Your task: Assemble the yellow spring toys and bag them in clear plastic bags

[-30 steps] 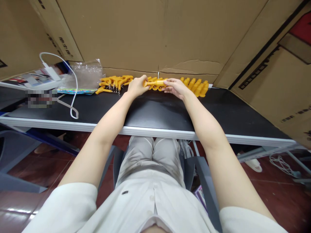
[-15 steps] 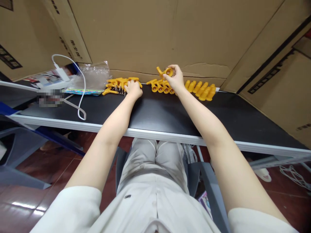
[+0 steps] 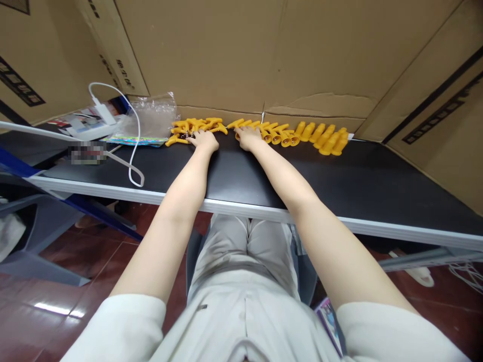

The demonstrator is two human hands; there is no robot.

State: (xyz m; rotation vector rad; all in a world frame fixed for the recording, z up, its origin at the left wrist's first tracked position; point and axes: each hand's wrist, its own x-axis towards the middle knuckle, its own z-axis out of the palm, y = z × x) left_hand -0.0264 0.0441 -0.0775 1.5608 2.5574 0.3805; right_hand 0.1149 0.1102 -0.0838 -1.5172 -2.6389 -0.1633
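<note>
My left hand [image 3: 206, 141] rests on the pile of yellow T-shaped corkscrew handles with metal spirals [image 3: 194, 124]. Its fingers are spread over them, with none lifted. At the left end of a row of yellow corkscrews [image 3: 276, 139], my right hand [image 3: 249, 138] has its fingers curled over one; the hand hides most of that corkscrew. The row's handles point up toward the cardboard, and metal shows inside the bell-shaped ends that face me. Right of the row, several yellow bell-shaped bodies [image 3: 327, 137] stand close together.
A black tabletop with a metal front edge [image 3: 245, 207] carries everything. Behind it rises a cardboard wall [image 3: 226, 55]. At the left lie a clear plastic bag [image 3: 153, 115], a white cable [image 3: 134, 113] with a white device, and papers. A cardboard panel [image 3: 445, 115] stands at the right.
My right hand has come down and left with the corkscrew it held raised, onto the row's left end. My left hand stays at the pile. The view has shifted slightly.
</note>
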